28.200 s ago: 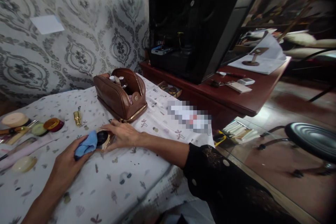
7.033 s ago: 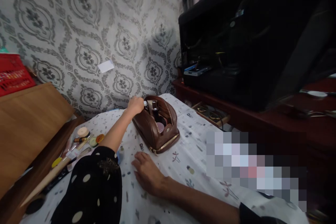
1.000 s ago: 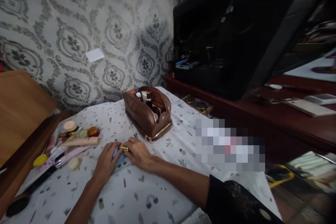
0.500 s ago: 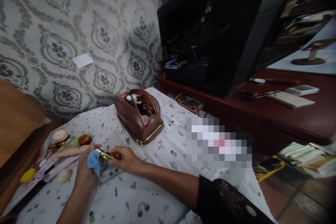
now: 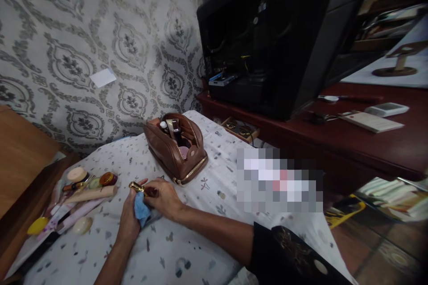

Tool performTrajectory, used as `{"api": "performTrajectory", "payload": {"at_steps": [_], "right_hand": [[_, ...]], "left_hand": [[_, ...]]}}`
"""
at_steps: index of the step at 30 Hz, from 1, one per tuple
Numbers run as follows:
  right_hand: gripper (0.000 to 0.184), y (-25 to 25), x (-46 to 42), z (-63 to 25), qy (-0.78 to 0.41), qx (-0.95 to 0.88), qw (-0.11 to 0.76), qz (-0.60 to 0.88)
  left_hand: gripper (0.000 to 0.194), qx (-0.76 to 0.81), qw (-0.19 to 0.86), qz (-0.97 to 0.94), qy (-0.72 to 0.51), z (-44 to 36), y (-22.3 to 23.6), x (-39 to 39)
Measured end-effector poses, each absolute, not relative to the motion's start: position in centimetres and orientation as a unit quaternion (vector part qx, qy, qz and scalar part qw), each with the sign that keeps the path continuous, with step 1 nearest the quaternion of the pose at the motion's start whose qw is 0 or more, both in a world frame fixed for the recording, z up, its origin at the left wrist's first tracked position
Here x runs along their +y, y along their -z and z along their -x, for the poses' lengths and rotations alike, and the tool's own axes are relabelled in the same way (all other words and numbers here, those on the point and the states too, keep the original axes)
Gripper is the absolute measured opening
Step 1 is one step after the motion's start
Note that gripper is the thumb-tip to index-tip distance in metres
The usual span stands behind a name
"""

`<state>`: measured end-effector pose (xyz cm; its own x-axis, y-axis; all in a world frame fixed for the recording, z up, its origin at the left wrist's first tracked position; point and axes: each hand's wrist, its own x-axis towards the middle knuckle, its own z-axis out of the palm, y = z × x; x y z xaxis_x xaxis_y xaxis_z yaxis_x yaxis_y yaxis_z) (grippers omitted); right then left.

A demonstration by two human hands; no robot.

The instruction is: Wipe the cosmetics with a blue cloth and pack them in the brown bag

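No text, label, brand or number can be read. The faint marking on the beige tube [image 5: 96, 193] is too small to make out, as is any lettering on the gold-cased tube [image 5: 136, 187] between the hands. A pixelated patch [image 5: 281, 180] hides whatever stands under it, and any print on the pale card [image 5: 103, 78] on the wall is illegible.
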<state>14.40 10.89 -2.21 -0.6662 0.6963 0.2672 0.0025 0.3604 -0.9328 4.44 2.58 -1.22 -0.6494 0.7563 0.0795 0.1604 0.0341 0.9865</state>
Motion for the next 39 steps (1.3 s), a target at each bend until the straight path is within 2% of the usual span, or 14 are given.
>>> {"api": "performTrajectory", "payload": {"at_steps": [3,8,14,22,27,30,39], "right_hand": [[0.02,2.0,10.8,-14.6,-0.492,-0.773,0.332,0.225],[0.031,2.1,10.6,-14.2,-0.495,-0.775,0.334,0.206],[0.042,2.0,10.6,-14.1,-0.514,-0.757,0.344,0.213],[0.022,2.5,11.3,-13.9,-0.576,-0.684,0.405,0.191],[0.016,2.9,11.7,-13.7,-0.576,-0.661,0.435,0.205],[0.017,3.3,11.9,-13.4,-0.613,-0.632,0.433,0.192],[0.04,3.7,12.0,-12.8,-0.777,-0.49,0.365,0.151]], "left_hand": [[0.057,0.661,0.261,-0.368,-0.6,-4.6,1.0,2.4],[0.066,0.68,0.231,-0.359,-0.596,-4.8,0.8,2.3],[0.057,0.672,0.264,-0.33,-0.608,-3.4,2.2,2.2],[0.056,0.716,0.157,-0.435,-0.523,-2.8,1.9,2.5],[0.05,0.716,0.139,-0.457,-0.509,-3.1,1.8,2.3],[0.048,0.702,0.155,-0.422,-0.553,-2.8,2.0,2.1],[0.054,0.614,0.294,-0.233,-0.695,-2.3,2.4,2.2]]}}
